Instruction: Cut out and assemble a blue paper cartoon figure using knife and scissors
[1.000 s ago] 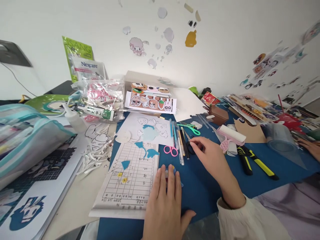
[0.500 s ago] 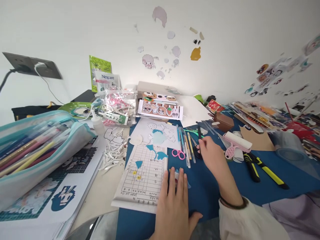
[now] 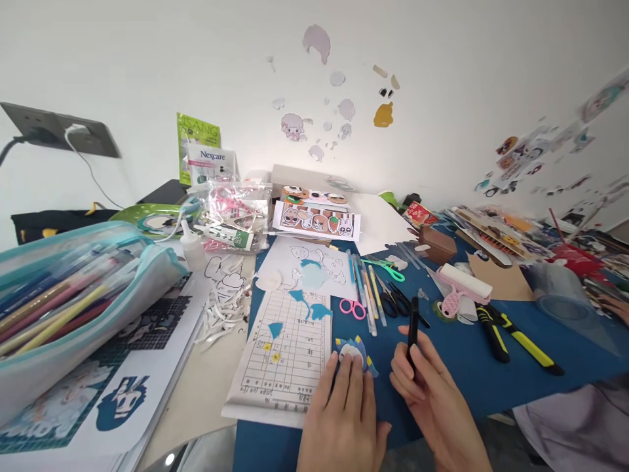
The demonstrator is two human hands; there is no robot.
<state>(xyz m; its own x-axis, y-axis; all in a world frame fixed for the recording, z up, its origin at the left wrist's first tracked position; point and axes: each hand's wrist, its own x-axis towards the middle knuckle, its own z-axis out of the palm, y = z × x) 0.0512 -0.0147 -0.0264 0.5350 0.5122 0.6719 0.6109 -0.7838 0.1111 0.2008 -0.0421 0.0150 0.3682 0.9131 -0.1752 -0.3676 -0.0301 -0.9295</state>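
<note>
My left hand lies flat, fingers stretched out, over the lower part of a small blue paper cutout with a white face and yellow bits. My right hand grips a slim black tool, held upright just right of the cutout; its exact kind does not show. Left of the cutout lies a printed form pad with blue paper pieces on it. Beyond my hands are pink-handled scissors, black scissors and several pens.
Green scissors, a pink lint roller and black-and-yellow pliers lie on the blue mat. A clear pencil case and white paper scraps are on the left. Another person's hand shows at the far right.
My right hand has come back toward me from the scissors, bringing the black tool. My left hand has shifted slightly down, uncovering more of the blue cutout.
</note>
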